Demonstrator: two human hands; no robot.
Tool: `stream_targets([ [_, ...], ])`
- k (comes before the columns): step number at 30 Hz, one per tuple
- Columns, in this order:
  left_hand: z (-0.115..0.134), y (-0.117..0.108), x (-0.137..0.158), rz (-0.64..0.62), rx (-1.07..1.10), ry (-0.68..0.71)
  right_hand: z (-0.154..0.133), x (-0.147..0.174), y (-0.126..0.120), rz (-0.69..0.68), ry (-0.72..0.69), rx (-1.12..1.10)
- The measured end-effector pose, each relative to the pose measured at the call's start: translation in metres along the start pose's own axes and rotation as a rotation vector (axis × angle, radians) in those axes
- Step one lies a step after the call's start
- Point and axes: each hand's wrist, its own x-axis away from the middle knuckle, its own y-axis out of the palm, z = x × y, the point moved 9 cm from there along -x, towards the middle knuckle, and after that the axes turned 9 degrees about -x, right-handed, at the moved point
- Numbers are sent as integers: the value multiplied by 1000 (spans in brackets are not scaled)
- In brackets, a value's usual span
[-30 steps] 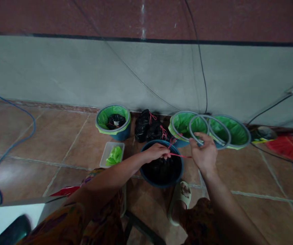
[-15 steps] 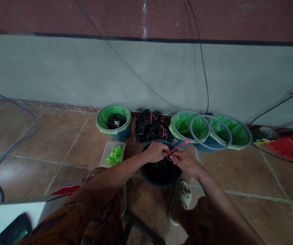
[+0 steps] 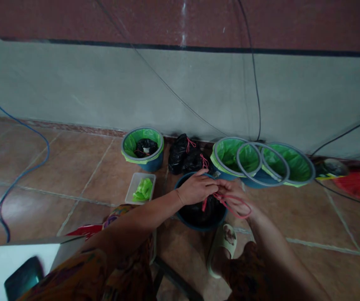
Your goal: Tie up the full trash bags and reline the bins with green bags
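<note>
Over a dark blue bin (image 3: 200, 228), my left hand (image 3: 197, 188) and my right hand (image 3: 231, 193) meet, closed on the red drawstring (image 3: 242, 216) of a black garbage bag (image 3: 208, 209). The bag sits inside the bin. One loop of the drawstring hangs across my right wrist, and a red end dangles below my left hand. My fingertips overlap, so the knot area is partly hidden. Just behind the bin, two tied black bags (image 3: 178, 156) with red strings lean by the wall.
A green-lined bin (image 3: 158, 161) holding a black bag stands left. More green-lined bins (image 3: 228, 154), with a loose grey ring (image 3: 285, 165), line the wall at right. A clear tray (image 3: 131, 193) holds green plastic bags (image 3: 142, 190). A phone (image 3: 24, 278) lies on a white surface at lower left.
My hands have come together, the left now lying over the right's fingers. The drawstring, which stuck out toward the upper right, now loops down over my right wrist.
</note>
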Motion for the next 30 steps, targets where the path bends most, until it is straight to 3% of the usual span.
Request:
stream_targets([
  [3,-1,-2,0,31,-11,-12,2,4,2,-14,87,-79],
  [8,2,-7,0,56,24,-7,1,7,2,-34,102,-136],
  [15,-11,-3,1,35,24,-149,10,2,-12,119,99,-56],
  [18,-21,8,3,-52,23,-244,12,-1,-19,187,66,143],
  [23,-30,22,7,-174,-6,-355,-1,-4,-21,239,-146,595],
  [25,-33,27,9,-234,-32,-396,3,-5,-20,223,-111,744],
  [30,-41,36,17,-370,-38,-523,17,-5,-18,131,147,1081],
])
